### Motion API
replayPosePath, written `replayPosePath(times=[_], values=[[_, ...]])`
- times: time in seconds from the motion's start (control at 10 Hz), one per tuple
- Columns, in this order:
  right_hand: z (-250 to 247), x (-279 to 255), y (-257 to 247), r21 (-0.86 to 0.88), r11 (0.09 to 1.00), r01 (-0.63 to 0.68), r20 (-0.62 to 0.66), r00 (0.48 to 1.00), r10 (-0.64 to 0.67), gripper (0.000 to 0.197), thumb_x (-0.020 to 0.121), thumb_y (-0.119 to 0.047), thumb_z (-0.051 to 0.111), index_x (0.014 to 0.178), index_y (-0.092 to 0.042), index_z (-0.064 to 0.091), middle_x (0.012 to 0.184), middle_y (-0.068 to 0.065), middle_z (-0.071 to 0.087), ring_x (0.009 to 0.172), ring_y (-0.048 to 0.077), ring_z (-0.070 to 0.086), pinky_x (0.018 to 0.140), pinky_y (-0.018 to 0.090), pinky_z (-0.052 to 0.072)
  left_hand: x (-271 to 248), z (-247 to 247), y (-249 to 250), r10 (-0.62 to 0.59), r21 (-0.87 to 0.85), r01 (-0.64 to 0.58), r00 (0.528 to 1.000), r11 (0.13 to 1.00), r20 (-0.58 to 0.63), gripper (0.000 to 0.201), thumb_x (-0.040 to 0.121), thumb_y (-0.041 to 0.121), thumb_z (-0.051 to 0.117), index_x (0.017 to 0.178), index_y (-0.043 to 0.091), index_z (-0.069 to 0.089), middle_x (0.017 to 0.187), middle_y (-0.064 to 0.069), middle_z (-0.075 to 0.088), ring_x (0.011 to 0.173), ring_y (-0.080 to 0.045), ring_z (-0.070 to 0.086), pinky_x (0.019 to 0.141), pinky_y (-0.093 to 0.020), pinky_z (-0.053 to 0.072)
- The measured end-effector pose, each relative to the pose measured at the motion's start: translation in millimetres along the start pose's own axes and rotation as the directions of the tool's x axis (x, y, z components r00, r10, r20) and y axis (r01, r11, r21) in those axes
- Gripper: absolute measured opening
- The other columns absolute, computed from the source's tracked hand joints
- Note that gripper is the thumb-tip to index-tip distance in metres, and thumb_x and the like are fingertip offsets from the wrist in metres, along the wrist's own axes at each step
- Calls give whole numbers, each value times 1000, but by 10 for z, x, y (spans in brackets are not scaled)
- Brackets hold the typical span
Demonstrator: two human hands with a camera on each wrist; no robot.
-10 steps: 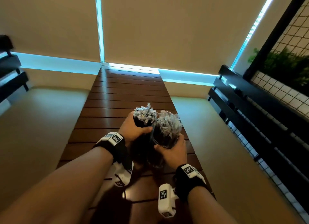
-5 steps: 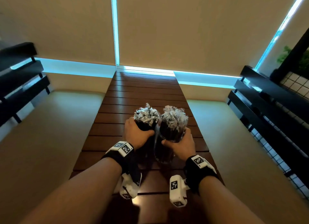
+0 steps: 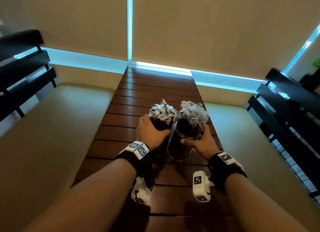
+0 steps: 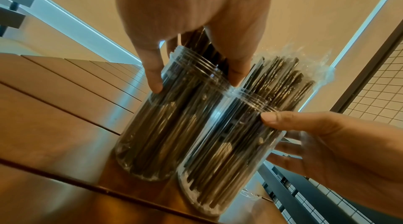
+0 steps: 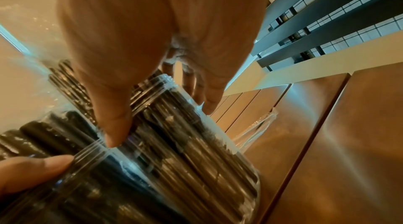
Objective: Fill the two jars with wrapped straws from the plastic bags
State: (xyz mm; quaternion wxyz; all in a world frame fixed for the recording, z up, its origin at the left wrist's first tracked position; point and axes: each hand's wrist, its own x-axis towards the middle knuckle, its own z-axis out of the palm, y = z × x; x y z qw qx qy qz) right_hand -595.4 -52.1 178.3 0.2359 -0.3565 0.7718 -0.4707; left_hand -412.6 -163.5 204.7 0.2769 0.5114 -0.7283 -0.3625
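Hands: left hand (image 3: 150, 133) is wrapped round the neck of the left jar (image 4: 165, 117); right hand (image 3: 199, 141) is curled round the right jar (image 4: 235, 140), thumb in front, fingers behind.
Jars: both are stood on the surface (image 3: 155, 96), walls touching, leaning a little.
Straws (image 3: 161, 111): dark, packed tight in both jars, crinkled wrapper ends poking above the rims.
Why held so: necks are gripped high, likely so the full jars can be steadied or slid together without tipping; judged, not seen.
Task state: both jars look full; filling judged about done.
Bag (image 5: 259, 127): clear plastic, lying on the surface just beside the right jar, looks emptied.
Around: cushioned seats (image 3: 57, 128) on both sides, dark slatted backrests (image 3: 284, 114), blinds (image 3: 207, 27) behind, grid panel (image 4: 375, 86) on the right.
In the way: nothing seen ahead on the surface; the loose bag is close to the right jar's base and could be caught under it.
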Motion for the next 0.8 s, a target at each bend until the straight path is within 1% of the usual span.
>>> replayPosePath(times=[0.1,0.2,0.3,0.4,0.5,0.6,0.7,0.8], values=[[-34,50,49,29,999,-29,29,999,28,98,48,-34,96,128,-21,42,114,-7,64,108,14,63,99,45,50,33,28,1,-3,10,3,1000,1000,1,83,64,51,83,127,14,44,128,-6,47,118,-29,54,98,-43,48],[-2,85,122,51,997,-54,10,999,54,92,55,-29,96,131,-20,44,112,-9,65,109,16,63,100,43,50,50,45,5,4,15,-4,1000,1000,-13,82,64,51,83,127,14,45,129,-6,47,117,-29,55,97,-44,49],[51,121,132,85,995,-57,-5,998,58,91,57,-33,95,133,-23,46,113,-12,64,112,16,61,101,43,49,68,49,8,-7,16,7,999,1000,-33,82,64,52,83,127,14,45,128,-5,47,116,-29,55,97,-45,49],[107,150,111,101,994,-49,-15,999,51,86,63,-29,92,135,-23,45,116,-10,62,112,16,59,101,45,49,99,62,-5,-2,18,3,999,1000,-48,81,65,52,83,126,15,45,128,-5,47,116,-28,55,97,-45,49],[134,175,85,76,996,-48,-27,998,50,86,64,-31,92,136,-23,45,116,-8,62,111,17,59,101,43,48,126,53,23,-2,34,4,998,999,-62,81,66,51,83,126,13,45,128,-6,47,117,-29,55,97,-43,48],[125,195,54,57,997,-51,-29,998,53,86,66,-31,91,137,-22,43,119,-5,61,111,18,58,98,37,48,161,45,33,-15,57,17,999,998,-44,83,67,51,83,129,11,43,131,-8,45,120,-29,53,98,-42,48],[135,191,71,53,998,-47,-4,999,47,106,57,-35,95,143,-21,35,127,-1,57,119,20,56,101,41,48,111,-23,28,9,61,-11,999,998,34,97,64,54,84,137,13,35,138,-7,41,128,-27,47,102,-40,44],[73,150,97,64,993,-99,-50,994,102,137,47,-40,98,154,-29,14,152,12,36,138,30,41,109,52,41,37,-128,4,55,-10,-54,992,999,115,125,59,57,87,152,16,13,154,-9,26,141,-26,32,112,-39,35]])
